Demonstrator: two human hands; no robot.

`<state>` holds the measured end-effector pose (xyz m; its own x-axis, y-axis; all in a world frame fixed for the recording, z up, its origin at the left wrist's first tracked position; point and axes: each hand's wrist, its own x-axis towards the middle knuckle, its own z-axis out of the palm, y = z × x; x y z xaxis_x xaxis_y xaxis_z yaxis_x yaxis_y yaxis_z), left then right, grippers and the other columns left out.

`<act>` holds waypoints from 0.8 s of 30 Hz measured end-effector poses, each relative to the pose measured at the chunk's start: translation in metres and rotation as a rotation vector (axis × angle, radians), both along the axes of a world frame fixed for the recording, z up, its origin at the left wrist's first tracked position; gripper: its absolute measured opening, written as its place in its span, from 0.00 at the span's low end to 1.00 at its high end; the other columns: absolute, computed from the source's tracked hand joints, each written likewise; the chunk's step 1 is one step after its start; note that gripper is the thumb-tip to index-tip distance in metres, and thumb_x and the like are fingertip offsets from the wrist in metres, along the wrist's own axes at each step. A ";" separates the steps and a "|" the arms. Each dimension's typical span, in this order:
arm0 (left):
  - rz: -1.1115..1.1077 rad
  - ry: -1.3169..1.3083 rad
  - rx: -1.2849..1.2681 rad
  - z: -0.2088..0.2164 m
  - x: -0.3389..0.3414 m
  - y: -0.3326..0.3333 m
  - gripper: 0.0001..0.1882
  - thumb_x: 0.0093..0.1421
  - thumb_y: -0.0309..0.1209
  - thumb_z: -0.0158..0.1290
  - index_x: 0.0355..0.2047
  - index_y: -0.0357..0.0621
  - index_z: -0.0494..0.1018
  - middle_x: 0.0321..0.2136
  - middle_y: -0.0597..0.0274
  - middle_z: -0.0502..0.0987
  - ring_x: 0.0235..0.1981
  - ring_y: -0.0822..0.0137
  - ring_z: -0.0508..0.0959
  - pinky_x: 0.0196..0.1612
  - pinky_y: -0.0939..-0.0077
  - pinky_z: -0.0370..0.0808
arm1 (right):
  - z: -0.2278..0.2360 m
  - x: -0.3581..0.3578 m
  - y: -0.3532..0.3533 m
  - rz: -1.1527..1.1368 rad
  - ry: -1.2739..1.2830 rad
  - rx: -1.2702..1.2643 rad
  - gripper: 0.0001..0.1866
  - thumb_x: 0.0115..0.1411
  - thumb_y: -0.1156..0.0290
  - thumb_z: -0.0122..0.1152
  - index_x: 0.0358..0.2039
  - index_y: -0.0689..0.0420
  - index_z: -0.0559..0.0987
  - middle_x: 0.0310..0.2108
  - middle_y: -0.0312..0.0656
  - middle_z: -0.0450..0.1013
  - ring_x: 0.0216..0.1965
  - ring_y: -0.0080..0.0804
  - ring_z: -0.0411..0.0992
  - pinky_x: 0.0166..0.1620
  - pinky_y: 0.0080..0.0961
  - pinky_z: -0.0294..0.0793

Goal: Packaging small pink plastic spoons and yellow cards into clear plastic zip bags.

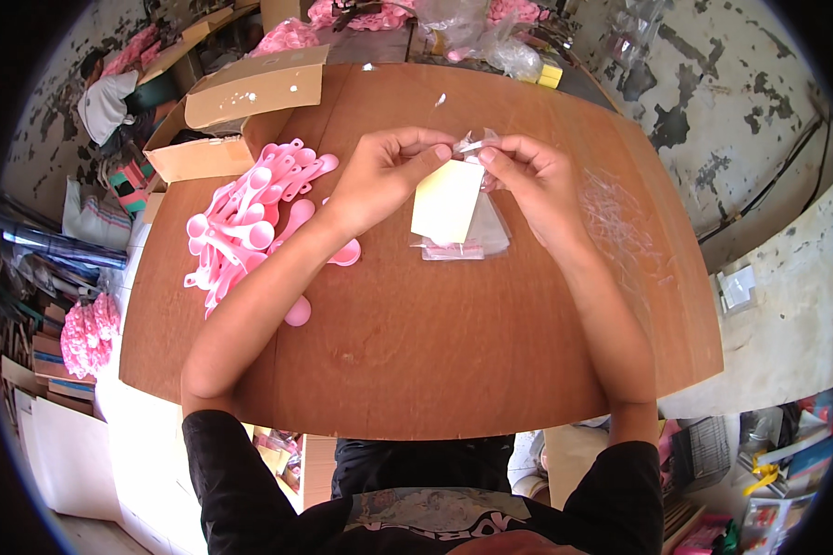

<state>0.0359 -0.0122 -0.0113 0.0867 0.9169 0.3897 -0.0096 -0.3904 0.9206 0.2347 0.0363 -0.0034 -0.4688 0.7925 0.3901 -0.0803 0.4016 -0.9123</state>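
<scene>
Over the middle of the table, my left hand (387, 176) and my right hand (535, 178) pinch a small clear plastic bag (473, 145) between thumbs and fingers. Something pale shows at the pinched edge, too small to make out. Just below my fingertips is a pale yellow card or pad (447, 203). It overlaps a stack of clear plastic bags (491, 231), partly covering them. A heap of pink measuring spoons (241, 217) spreads to the left of my left forearm. Several more lie beside and partly behind that forearm.
An open cardboard box (199, 157) stands at the table's far left. Thin clear plastic strips (620, 222) are scattered on the brown wooden table (416, 370) at the right. Behind, plastic bags (509, 55) and pink bundles crowd another surface. A person (111, 106) sits at far left.
</scene>
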 end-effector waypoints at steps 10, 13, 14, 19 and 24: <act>-0.050 0.046 -0.021 0.000 -0.012 0.005 0.15 0.64 0.33 0.54 0.46 0.36 0.76 0.38 0.61 0.81 0.37 0.76 0.78 0.39 0.80 0.76 | -0.004 0.002 0.004 0.038 0.060 -0.013 0.10 0.58 0.73 0.65 0.39 0.64 0.80 0.33 0.41 0.78 0.33 0.23 0.76 0.34 0.22 0.78; -0.089 -0.003 -0.040 0.001 -0.013 0.006 0.13 0.65 0.31 0.53 0.46 0.39 0.77 0.37 0.63 0.81 0.35 0.78 0.77 0.34 0.82 0.74 | -0.004 0.007 0.006 0.073 0.058 -0.044 0.10 0.58 0.74 0.65 0.40 0.64 0.80 0.34 0.43 0.78 0.35 0.25 0.76 0.36 0.23 0.79; -0.107 -0.032 -0.038 0.001 -0.013 0.007 0.11 0.65 0.30 0.53 0.45 0.41 0.77 0.35 0.65 0.81 0.32 0.80 0.76 0.30 0.85 0.71 | -0.003 0.008 0.006 0.100 0.065 -0.070 0.10 0.58 0.75 0.64 0.40 0.64 0.80 0.34 0.43 0.78 0.35 0.26 0.76 0.36 0.24 0.79; -0.214 -0.036 -0.021 0.006 -0.024 0.004 0.10 0.65 0.26 0.50 0.45 0.40 0.77 0.38 0.62 0.80 0.36 0.75 0.78 0.35 0.81 0.77 | 0.005 0.012 0.005 0.184 0.079 -0.105 0.08 0.58 0.77 0.63 0.39 0.64 0.81 0.36 0.44 0.78 0.36 0.29 0.77 0.39 0.26 0.79; -0.294 -0.046 0.010 0.004 -0.031 0.007 0.10 0.64 0.20 0.46 0.42 0.38 0.77 0.41 0.57 0.80 0.40 0.69 0.80 0.41 0.74 0.80 | 0.005 0.014 0.007 0.226 0.065 -0.068 0.07 0.59 0.78 0.61 0.38 0.64 0.82 0.37 0.44 0.78 0.38 0.30 0.77 0.39 0.26 0.80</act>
